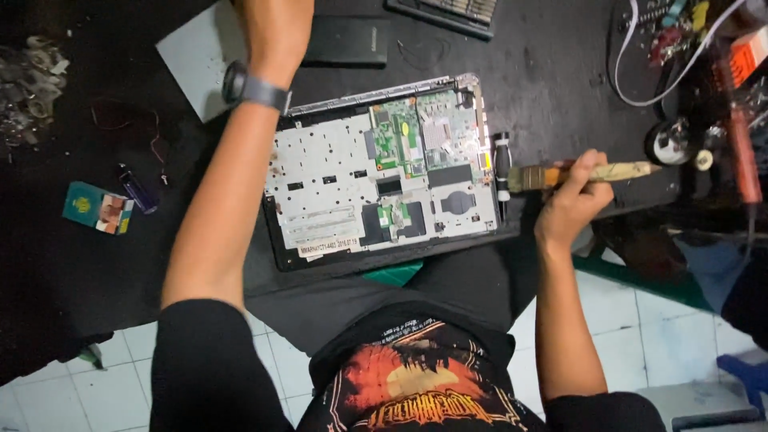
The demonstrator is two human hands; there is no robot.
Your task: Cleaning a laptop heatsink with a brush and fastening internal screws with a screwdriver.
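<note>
An opened laptop base (376,188) lies on the dark table with its silver inner frame and green circuit boards exposed. My right hand (570,200) is closed around a wooden-handled paintbrush (588,174), held level just right of the laptop. A black-handled screwdriver (502,168) lies along the laptop's right edge, next to the brush bristles. My left hand (276,28) reaches far up past the laptop's top-left corner, a grey watch (254,88) on its wrist. The fingers are cut off by the frame's top edge.
A grey sheet (196,56) and a black flat case (346,40) lie beyond the laptop. A small green box (98,207) and a blue lighter (138,189) sit at left. Tools, a white cable (640,88) and a tape roll (670,142) crowd the right. White floor tiles show below.
</note>
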